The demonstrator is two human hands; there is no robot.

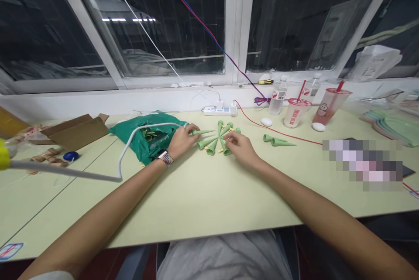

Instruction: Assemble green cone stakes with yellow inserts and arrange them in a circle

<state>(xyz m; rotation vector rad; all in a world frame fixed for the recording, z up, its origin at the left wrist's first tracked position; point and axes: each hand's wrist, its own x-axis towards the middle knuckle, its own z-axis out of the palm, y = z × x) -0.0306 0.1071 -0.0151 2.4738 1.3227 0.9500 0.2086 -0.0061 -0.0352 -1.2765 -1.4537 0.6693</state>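
Observation:
Several green cones (211, 147) lie on the pale table in a ring, their pointed tips meeting in the middle and small yellow pieces between them. My left hand (183, 140) pinches the wide end of a green cone (204, 131) at the ring's left side, its tip toward the right. On the ring's right side, my right hand (240, 148) has its fingertips together at the cones; what they hold, if anything, is hidden. Two more green cones (278, 141) lie apart to the right. An open green plastic bag (157, 118) with dark green pieces inside is beside my left hand.
A white cable (122, 162) arches over the left side. Behind the ring sits a power strip (218, 110). A bottle (277, 101) and drink cups (294, 114) stand at back right. A cardboard box (75, 131) is at left.

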